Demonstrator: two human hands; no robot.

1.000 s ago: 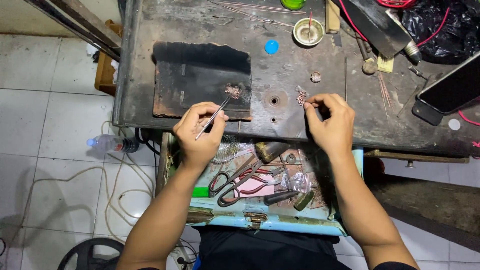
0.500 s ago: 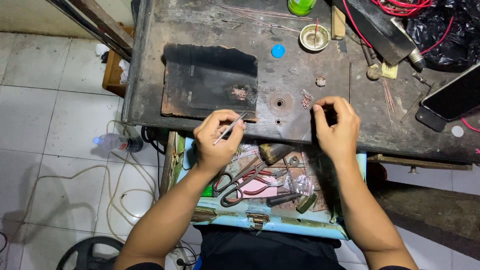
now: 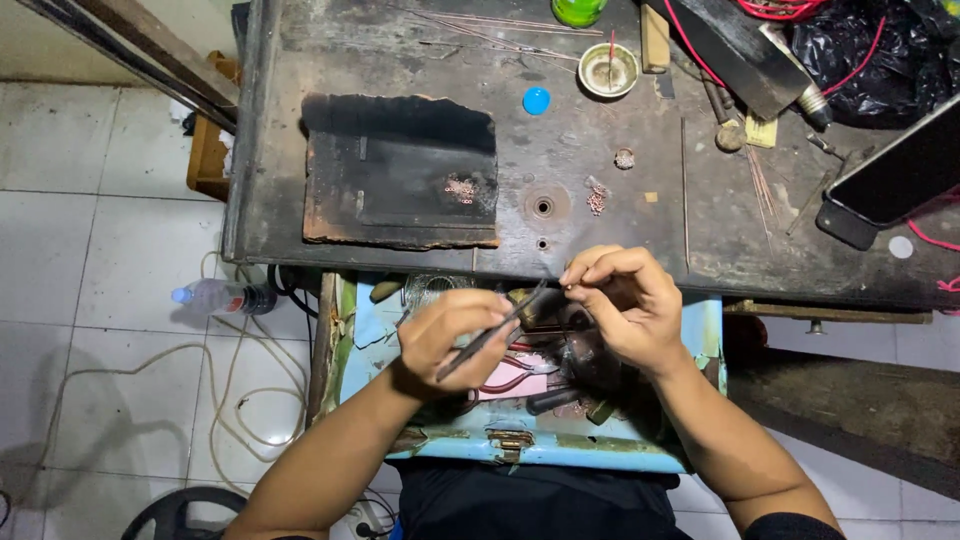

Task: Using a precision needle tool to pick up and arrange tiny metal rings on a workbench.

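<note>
1. At the far left, a clear plastic bottle with a blue cap (image 3: pixel 222 296) lies on the white tiled floor (image 3: pixel 90 250), among loops of pale cable (image 3: pixel 225 395).
2. On the dark, worn wooden workbench (image 3: pixel 640 235) rests a charred black rectangular block (image 3: pixel 400 175), with a small cluster of tiny copper-coloured rings (image 3: pixel 461 188) on its right part.
3. Below the bench edge, an open light-blue metal drawer (image 3: pixel 520 440) holds pliers with red handles (image 3: pixel 505 385) and other dark tools that are hard to tell apart.
4. The left hand (image 3: pixel 450 335) hovers over the drawer, fingers closed around thin dark metal tweezers (image 3: pixel 495 330); the tweezers slant up and to the right, their tip near the fingertips of the other hand.
5. The right hand (image 3: pixel 625 305) sits just to the right, thumb and forefinger pinched narrow on a tiny piece (image 3: pixel 570 289) that is too small to identify, just below the bench's front edge.
6. Farther back on the bench lie a small blue round cap (image 3: pixel 536 100), a small round metal bowl (image 3: pixel 609 70), and two more little heaps of copper-coloured bits (image 3: pixel 597 198).
7. At the right, thin copper wires (image 3: pixel 760 185) lie near a black phone (image 3: pixel 895 175), with a black plastic bag (image 3: pixel 860 50) and red cable (image 3: pixel 800 8) behind it.
</note>
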